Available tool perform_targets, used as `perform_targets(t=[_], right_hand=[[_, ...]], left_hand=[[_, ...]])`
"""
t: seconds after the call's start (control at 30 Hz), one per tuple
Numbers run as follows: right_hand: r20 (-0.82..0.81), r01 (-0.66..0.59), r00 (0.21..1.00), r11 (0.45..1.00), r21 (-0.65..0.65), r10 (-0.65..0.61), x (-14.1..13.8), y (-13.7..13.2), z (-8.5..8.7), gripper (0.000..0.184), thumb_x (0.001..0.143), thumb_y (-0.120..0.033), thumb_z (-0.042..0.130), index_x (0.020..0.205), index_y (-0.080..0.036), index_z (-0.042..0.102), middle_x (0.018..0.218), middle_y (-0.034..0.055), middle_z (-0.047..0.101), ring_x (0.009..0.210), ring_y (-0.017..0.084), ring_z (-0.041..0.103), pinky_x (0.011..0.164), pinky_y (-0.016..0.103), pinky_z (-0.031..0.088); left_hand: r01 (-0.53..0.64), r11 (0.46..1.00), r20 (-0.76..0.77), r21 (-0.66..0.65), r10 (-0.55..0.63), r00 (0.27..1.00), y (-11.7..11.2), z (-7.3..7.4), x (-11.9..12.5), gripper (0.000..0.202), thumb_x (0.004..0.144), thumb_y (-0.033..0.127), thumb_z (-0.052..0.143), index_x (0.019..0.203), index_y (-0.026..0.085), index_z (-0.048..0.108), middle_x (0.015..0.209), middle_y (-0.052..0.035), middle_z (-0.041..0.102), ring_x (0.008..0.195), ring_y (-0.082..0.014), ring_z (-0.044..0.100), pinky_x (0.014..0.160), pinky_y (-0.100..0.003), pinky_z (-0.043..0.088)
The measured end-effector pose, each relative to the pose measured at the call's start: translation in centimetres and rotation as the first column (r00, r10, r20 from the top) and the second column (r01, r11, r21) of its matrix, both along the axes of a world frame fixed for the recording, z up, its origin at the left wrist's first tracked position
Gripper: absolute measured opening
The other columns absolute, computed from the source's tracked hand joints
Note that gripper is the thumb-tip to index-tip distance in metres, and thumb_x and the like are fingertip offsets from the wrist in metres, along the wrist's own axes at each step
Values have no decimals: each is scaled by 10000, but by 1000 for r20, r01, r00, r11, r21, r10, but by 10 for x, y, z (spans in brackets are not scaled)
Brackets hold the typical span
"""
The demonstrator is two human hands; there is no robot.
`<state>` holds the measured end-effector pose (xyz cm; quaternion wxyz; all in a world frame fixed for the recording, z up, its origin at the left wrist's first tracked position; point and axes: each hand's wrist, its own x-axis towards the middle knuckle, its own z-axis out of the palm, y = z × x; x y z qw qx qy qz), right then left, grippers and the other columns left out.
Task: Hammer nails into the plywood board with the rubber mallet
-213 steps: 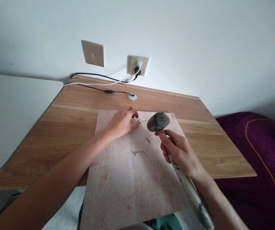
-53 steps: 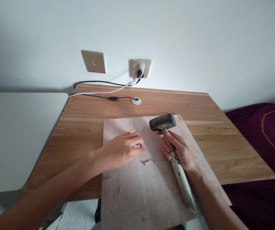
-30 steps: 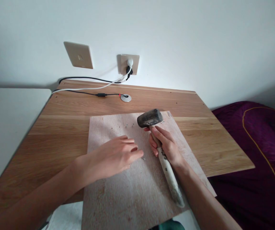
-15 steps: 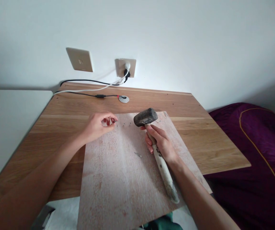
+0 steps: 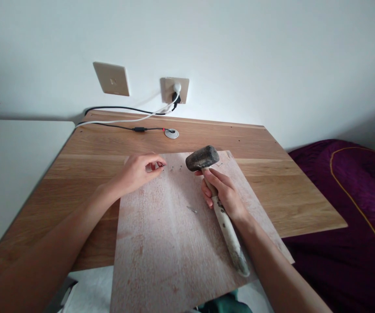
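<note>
A thin plywood board (image 5: pixel 174 243) lies on a wooden desk (image 5: pixel 102 148) and hangs over its near edge. My left hand (image 5: pixel 138 171) is pinched on a small nail, holding it against the board near the far left corner. Two short nails (image 5: pixel 176 168) stand in the board just right of my fingers. My right hand (image 5: pixel 225 195) grips the pale handle of a hammer (image 5: pixel 203 157), its dark head hovering over the board's far edge. One loose nail (image 5: pixel 192 210) lies on the board between my hands.
A wall socket (image 5: pixel 173 90) holds two plugs, and black and white cables (image 5: pixel 125 114) run along the desk's back edge to a round metal grommet (image 5: pixel 171 133). A blank wall plate (image 5: pixel 111 78) is on the left. Purple bedding (image 5: pixel 353 204) lies to the right, a white surface (image 5: pixel 14 165) to the left.
My left hand picked up a nail from the middle of the board and carried it to the far left corner, now pinched upright there. The hammer stays raised nearby.
</note>
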<state>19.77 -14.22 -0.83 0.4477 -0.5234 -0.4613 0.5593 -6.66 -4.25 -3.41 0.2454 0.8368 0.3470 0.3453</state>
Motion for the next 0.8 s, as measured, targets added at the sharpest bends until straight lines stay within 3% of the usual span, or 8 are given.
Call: perform_targets(t=[0.17,0.33,0.47,0.63,0.8], right_hand=[[0,3,1000,1000,13,-3,0,-1,0,488,927,-690,686,1012,-210,659,568,-92,492,384,113,450,375,262,339],[14,10,1000,1000,14,-10,-2,0,0,488,924,-687,685,1012,-207,672,562,-90,487,379,115,446,376,265,340],[32,6,999,1000,25,-7,-3,-2,3,483,921,-683,688,1001,-207,680,564,-85,489,384,117,452,380,268,343],[115,6,993,999,52,-12,-11,-6,18,472,934,-667,668,995,-198,666,550,-83,511,380,111,460,372,258,335],[200,-120,974,992,47,108,-33,-3,37,406,982,-615,609,960,-210,633,528,-89,516,362,108,475,365,248,366]], left_hand=[[18,1000,-7,16,-18,1000,0,-3,1,160,907,132,691,1006,211,789,918,-12,800,706,-120,680,719,-247,551],[-9,1000,13,19,9,1000,-2,-3,7,37,894,174,764,907,201,785,828,-7,770,700,-129,682,686,-244,543],[-45,999,38,-24,46,998,-4,-3,11,115,877,122,761,956,202,785,877,-15,811,748,-144,730,732,-256,584],[-60,995,56,-78,65,996,-3,-5,8,308,853,82,734,1135,202,760,905,-12,829,798,-163,771,793,-281,614],[-74,994,15,-75,76,997,-2,0,6,335,844,99,762,1161,206,745,911,-3,816,787,-161,743,770,-272,572]])
